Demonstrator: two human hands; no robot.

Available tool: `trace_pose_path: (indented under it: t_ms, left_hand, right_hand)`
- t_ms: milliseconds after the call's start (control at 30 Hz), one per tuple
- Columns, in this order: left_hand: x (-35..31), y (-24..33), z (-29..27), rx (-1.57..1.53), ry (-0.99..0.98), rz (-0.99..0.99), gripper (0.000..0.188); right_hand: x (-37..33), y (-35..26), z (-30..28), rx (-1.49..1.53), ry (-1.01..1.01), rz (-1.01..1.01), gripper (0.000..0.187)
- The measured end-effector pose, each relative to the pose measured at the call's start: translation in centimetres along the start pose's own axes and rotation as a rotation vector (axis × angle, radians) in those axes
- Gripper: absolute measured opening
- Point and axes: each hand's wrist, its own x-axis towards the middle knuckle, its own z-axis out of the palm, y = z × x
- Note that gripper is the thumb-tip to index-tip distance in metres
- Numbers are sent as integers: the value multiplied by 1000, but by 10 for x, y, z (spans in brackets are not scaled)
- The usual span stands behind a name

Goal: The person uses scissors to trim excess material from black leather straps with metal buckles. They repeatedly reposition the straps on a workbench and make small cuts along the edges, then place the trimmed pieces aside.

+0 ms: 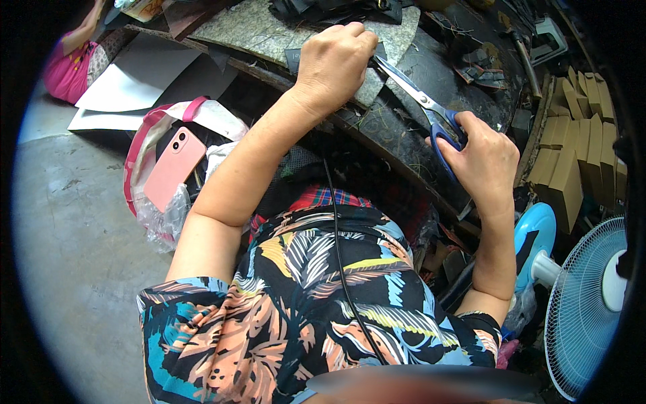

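My right hand (486, 158) grips a pair of scissors (422, 99) by its blue handles, with fingers through the loops. The silver blades look closed or nearly so and point up and left. Their tips reach a small dark bit at the fingers of my left hand (338, 59). That hand is closed, knuckles up, above the table's near edge; most of what it pinches is hidden. A flat dark piece (292, 60) shows beside and behind it on the mottled grey slab (252, 35).
Black strips (336, 9) lie at the slab's far side. A hammer (527, 66) and brown cardboard boxes (565, 161) are on the right, with a blue-white fan (585, 303) below. At left, a pink phone (176, 168) rests on a bag near white sheets (145, 74); another person (70, 71) sits beyond.
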Motion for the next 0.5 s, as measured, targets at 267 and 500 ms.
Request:
trace_pose_path:
  t_ms: [267, 500]
  left_hand:
    - [-2, -5, -1, -54, 10, -32, 8]
    - [-19, -54, -40, -862, 293, -443, 19]
  right_hand:
    - [1, -4, 5, -50, -39, 23, 31]
    - [-1, 2, 6, 30, -21, 133, 34]
